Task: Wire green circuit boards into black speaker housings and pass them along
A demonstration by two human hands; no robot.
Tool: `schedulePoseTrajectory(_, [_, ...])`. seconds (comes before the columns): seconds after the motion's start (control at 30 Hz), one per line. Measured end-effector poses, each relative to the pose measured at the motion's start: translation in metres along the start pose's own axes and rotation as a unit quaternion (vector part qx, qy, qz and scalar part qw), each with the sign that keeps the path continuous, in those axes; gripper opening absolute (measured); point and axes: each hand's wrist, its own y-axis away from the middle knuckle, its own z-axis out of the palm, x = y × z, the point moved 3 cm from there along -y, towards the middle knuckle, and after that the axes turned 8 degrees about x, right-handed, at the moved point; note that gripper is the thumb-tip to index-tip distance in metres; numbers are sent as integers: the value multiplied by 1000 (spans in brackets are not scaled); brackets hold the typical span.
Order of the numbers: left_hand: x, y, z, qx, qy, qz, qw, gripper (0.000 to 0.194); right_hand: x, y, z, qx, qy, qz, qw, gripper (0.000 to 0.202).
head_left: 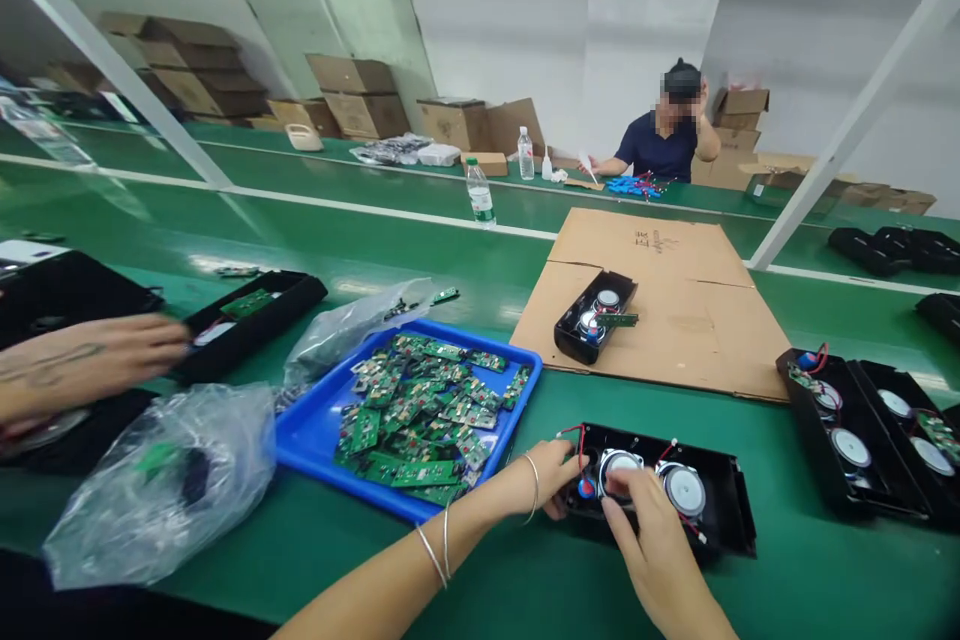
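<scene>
A black speaker housing (724, 510) with two round white-and-silver speakers lies on the green table in front of me. My left hand (551, 480) grips its left end, the thumb by a red wire and other fingers around the wall. My right hand (652, 535) reaches over the left speaker (621, 465), thumb and forefinger bent close together; what they hold, if anything, is hidden. Just left of these fingertips sits a small blue part (586, 488) inside the housing. The right speaker (684, 490) is uncovered, with thin red wires near it.
A blue tray (409, 505) of green circuit boards stands left of my arms, beside a plastic bag (172, 480). Another housing (596, 315) rests on flat cardboard (675, 295); more housings (855, 440) lie right. A co-worker's hand (97, 360) is at left; another person sits opposite.
</scene>
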Motion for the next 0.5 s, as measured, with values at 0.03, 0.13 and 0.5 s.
schedulePoseTrajectory(0.03, [-2,3,-5,-14,-9,-4,1000,17,-1,-6,11,21,7,14,1000,17])
schedulePoseTrajectory(0.13, [0,6,-41,-49,-41,-21,998,15,-3,-17,40,32,-11,42,999,28])
schedulePoseTrajectory(0.5, [51,-110,-252,456,-177,-32,872,36,11,-32,28,142,-469,293,821,43])
